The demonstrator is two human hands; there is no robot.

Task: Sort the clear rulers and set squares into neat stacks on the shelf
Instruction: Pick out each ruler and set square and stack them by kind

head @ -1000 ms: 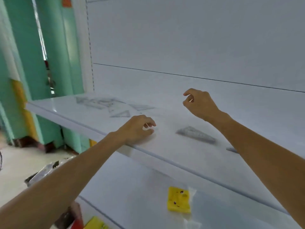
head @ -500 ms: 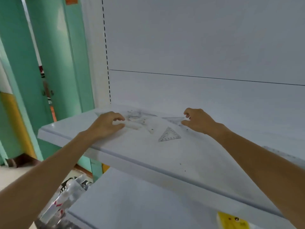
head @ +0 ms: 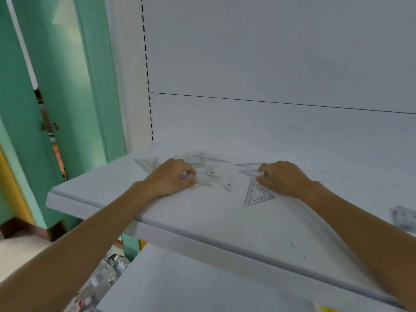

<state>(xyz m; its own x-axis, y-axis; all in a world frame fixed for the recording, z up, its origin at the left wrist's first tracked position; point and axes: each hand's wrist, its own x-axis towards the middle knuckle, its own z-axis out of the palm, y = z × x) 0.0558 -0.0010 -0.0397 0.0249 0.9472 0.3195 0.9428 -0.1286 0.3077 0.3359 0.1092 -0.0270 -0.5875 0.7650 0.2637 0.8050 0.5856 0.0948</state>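
Note:
Clear set squares and rulers lie scattered on the white shelf (head: 202,224). My left hand (head: 171,180) rests on a loose pile of clear pieces (head: 213,176), its fingers curled onto one of them. To its left lies a single clear set square (head: 147,164). My right hand (head: 283,179) has its fingers curled on the top corner of a small clear set square (head: 257,195) with printed numbers. Another clear set square (head: 251,167) lies just behind that hand's fingertips. Whether either hand has lifted a piece cannot be told.
A blurred stack of clear pieces (head: 404,218) sits at the shelf's right edge. The white back panel (head: 270,64) rises behind. A lower shelf (head: 180,284) juts out below. Green door frames (head: 67,86) stand left, bottles (head: 105,275) on the floor.
The view has swung left and closer. My left hand went from the shelf's middle to the pile at the left; my right hand came down onto the small set square.

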